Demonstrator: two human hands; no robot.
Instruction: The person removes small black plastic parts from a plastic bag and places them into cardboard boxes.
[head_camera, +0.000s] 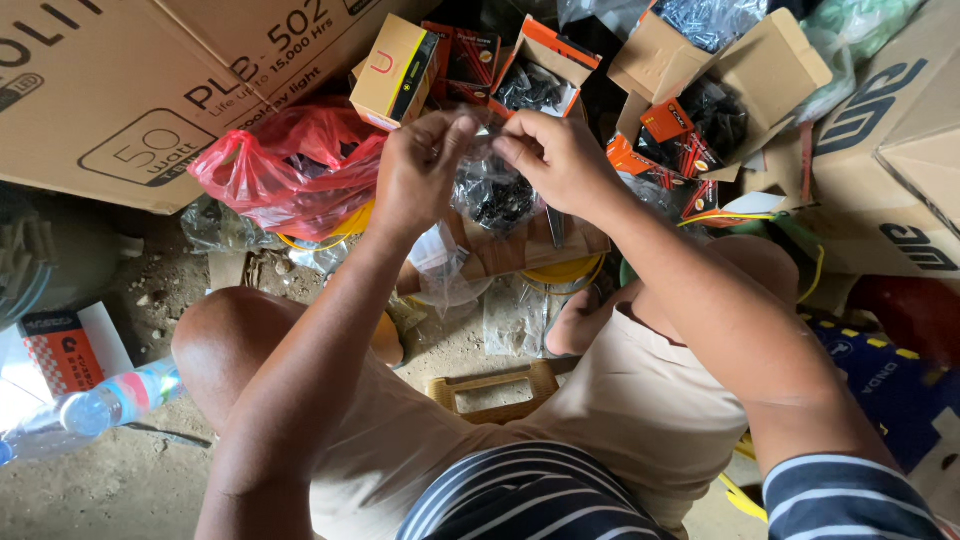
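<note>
A clear plastic bag (492, 190) filled with small black screws hangs between my two hands. My left hand (418, 170) pinches the bag's top edge on the left. My right hand (558, 158) pinches the top on the right, fingers close to the left hand's. The bag hangs above a brown cardboard piece (520, 250) and some yellow rings on the ground. I am squatting, with my knees below the hands.
A red plastic bag (290, 165) lies left of the hands. Open small boxes of black screws (700, 110) sit behind and to the right. Large cardboard cartons (130, 90) line the back. A plastic water bottle (95, 405) lies on the dirt floor at left.
</note>
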